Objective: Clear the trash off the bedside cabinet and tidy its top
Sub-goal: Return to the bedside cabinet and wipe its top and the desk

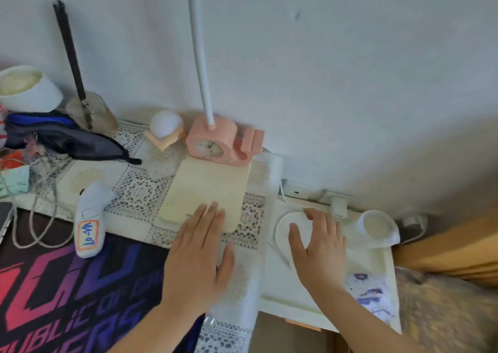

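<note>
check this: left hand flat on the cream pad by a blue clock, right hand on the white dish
Wrong colour: the head view shows a pink clock, not blue. The left hand is flat on the cream pad, the right hand on the white dish.

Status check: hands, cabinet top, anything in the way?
Left hand open, flat on cream pad. Right hand open on white plate. White cup beside it.
</note>
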{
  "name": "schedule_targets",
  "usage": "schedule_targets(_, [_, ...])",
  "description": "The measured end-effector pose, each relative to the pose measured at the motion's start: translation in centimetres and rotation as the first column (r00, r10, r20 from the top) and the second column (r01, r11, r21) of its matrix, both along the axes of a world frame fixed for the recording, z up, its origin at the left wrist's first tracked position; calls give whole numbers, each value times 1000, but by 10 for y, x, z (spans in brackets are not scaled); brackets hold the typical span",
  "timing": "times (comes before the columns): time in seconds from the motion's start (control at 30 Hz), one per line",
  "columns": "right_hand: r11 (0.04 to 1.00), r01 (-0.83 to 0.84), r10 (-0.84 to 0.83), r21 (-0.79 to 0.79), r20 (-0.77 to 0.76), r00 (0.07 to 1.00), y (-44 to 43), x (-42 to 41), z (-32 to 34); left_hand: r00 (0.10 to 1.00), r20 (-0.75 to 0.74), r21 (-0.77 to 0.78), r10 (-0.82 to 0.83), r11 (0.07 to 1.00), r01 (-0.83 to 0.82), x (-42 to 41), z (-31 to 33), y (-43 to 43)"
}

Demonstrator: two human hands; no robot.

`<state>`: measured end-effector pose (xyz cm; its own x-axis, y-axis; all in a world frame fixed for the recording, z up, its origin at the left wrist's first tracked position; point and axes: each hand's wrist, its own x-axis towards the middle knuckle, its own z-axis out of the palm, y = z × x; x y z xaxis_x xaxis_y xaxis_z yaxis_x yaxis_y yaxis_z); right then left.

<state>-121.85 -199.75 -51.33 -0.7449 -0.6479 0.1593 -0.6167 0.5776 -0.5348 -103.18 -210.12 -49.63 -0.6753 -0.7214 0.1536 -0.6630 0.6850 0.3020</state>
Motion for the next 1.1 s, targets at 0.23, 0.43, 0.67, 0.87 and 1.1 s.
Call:
schedule_targets(0.23, [980, 168, -166, 105, -31, 986, 81, -56, -28, 946, -34, 63, -322, 944, 323, -116, -11, 87])
schedule_targets(0.43, [965, 201, -196, 170, -45, 980, 129, -85, -51, 954, 127, 149, -272, 956, 253, -163, -52, 114])
schedule_targets(0.67, [971, 43, -46, 236, 9, 999, 145, -91, -79, 949, 285, 249, -135, 966, 63, -182, -102, 110])
schedule_targets(0.87, [976, -46, 27, 211, 89, 996, 112, -78, -103, 941, 338, 300, -5, 949, -103, -169, -128, 103])
schedule_targets(1.1, [948, -231, 211, 221, 110, 971, 47, -55, -132, 907, 379, 239, 184, 927, -288, -142, -142, 88])
